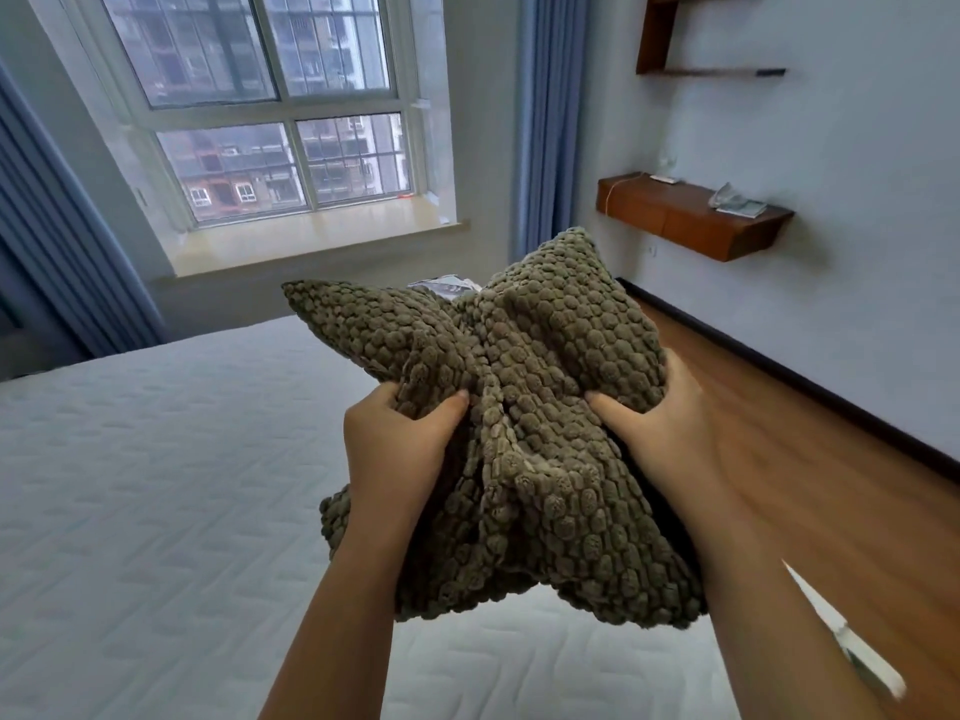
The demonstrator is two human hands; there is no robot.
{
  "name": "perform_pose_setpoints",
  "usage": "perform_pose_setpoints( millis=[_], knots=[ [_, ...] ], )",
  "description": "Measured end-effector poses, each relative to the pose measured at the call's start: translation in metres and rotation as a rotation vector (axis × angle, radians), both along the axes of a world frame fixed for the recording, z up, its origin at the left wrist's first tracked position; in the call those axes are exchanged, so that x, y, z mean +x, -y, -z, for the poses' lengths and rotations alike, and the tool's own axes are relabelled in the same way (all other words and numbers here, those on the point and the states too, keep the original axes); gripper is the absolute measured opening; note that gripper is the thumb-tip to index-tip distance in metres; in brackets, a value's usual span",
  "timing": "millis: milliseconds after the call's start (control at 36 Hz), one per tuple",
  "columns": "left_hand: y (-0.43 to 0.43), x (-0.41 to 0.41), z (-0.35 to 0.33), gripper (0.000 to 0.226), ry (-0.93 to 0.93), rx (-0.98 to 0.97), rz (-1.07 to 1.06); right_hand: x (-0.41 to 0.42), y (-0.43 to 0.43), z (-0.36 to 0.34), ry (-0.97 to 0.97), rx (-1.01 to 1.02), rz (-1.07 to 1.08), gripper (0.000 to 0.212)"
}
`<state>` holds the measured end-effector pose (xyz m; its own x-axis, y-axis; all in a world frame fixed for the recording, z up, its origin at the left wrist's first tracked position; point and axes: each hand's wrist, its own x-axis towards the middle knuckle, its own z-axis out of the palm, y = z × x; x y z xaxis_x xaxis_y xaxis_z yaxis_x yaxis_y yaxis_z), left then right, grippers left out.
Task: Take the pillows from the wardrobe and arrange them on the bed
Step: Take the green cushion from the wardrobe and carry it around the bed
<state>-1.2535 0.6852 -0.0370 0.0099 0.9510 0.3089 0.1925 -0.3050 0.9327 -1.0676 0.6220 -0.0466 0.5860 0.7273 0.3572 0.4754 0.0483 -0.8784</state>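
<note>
White quilted fabric covers the bed [156, 485], which fills the left and lower part of the view and reaches toward the window [270, 111]. The window is wide, with a pale sill under it, and blue curtains [545, 122] hang at both of its sides. On the right, a brown wooden floor [810, 459] runs along a light wall, with a dark strip where they meet. Two wooden shelves are fixed on that wall: a lower floating shelf [691, 220] with some small pale things lying on top, and a higher shelf [675, 39] near the top edge.

In the middle, an olive-green pillow [524, 433] with a bumpy, bubble-like surface is held in the air above the right part of the bed, not touching the mattress. It is squeezed in the centre, so its corners stick out upward and downward. A small grey and white thing shows just behind its upper edge, but I cannot tell what it is.

The left hand [400, 449] grips the pillow from the left side, with the thumb pressed into the fabric and the other fingers hidden behind it. The right hand [660, 428] grips from the right side in the same way, thumb on the front, the fingers wrapped around the back.
</note>
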Motion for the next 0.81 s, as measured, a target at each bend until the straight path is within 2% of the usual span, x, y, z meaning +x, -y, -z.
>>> perform_pose_setpoints(
  millis=[194, 361, 417, 500, 611, 806],
  knots=[
    [-0.007, 0.094, 0.001, 0.013, 0.076, -0.009, -0.084, 0.1, -0.024, -0.012, 0.046, -0.014, -0.067, 0.046],
    [-0.019, 0.135, -0.008, 0.016, 0.081, 0.006, -0.135, 0.142, -0.04, -0.021, 0.054, -0.002, -0.097, 0.042],
    [-0.023, 0.141, -0.01, 0.022, 0.073, 0.013, -0.141, 0.148, -0.042, -0.02, 0.035, 0.0, -0.11, 0.039],
    [-0.023, 0.14, -0.008, 0.011, 0.074, 0.0, -0.139, 0.149, -0.044, -0.016, 0.021, 0.01, -0.1, 0.043],
    [-0.022, 0.126, 0.0, 0.017, 0.092, -0.02, -0.144, 0.134, -0.045, -0.002, 0.02, -0.001, -0.082, 0.045],
    [-0.02, 0.115, 0.006, 0.013, 0.155, -0.046, -0.154, 0.122, -0.046, 0.006, -0.005, -0.018, -0.078, 0.051]
  ],
)
